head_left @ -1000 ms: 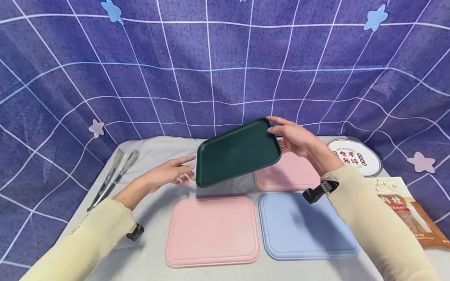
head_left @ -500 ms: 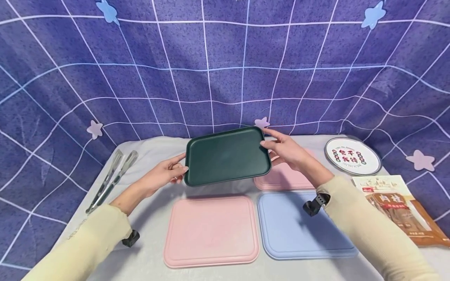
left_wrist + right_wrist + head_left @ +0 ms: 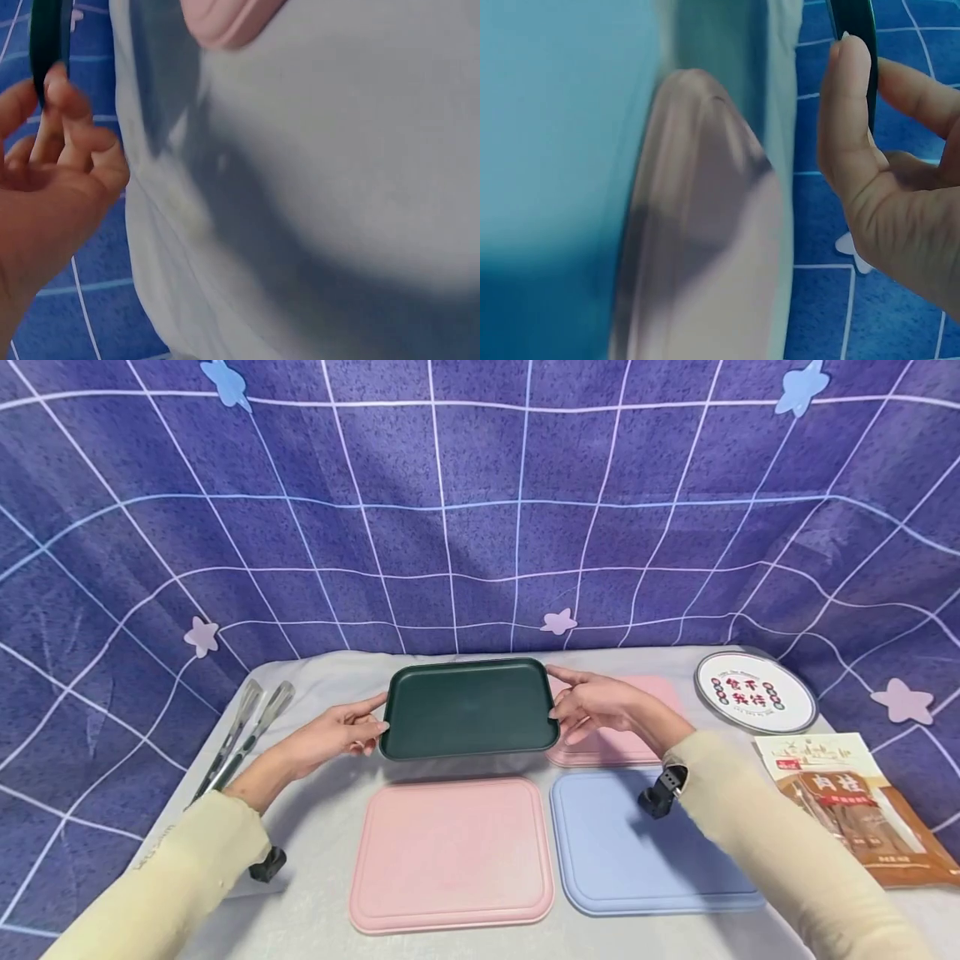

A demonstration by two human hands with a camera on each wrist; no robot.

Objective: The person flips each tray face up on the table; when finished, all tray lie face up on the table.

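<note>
A dark green rectangular tray point(image 3: 468, 708) hangs level over the back of the table, between both hands. My left hand point(image 3: 326, 739) pinches its left short edge, thumb on the rim and fingers behind. At the right short edge, my right hand point(image 3: 603, 703) grips the rim between thumb and fingers. In the left wrist view a strip of the tray point(image 3: 46, 37) shows at the fingertips. The right wrist view shows the tray's edge point(image 3: 857, 22) between thumb and index finger, apart from the tabletop.
A pink board point(image 3: 452, 854) and a blue board point(image 3: 645, 852) lie in front, with another pink board point(image 3: 656, 697) behind, partly covered by the right hand. Metal tongs point(image 3: 251, 727) lie at left. A white plate point(image 3: 753, 692) and a brown food packet point(image 3: 858, 814) are at right.
My left hand, earlier apart from the tray, has come to hold its left edge. The tray has moved left, come down a little and levelled from its tilt.
</note>
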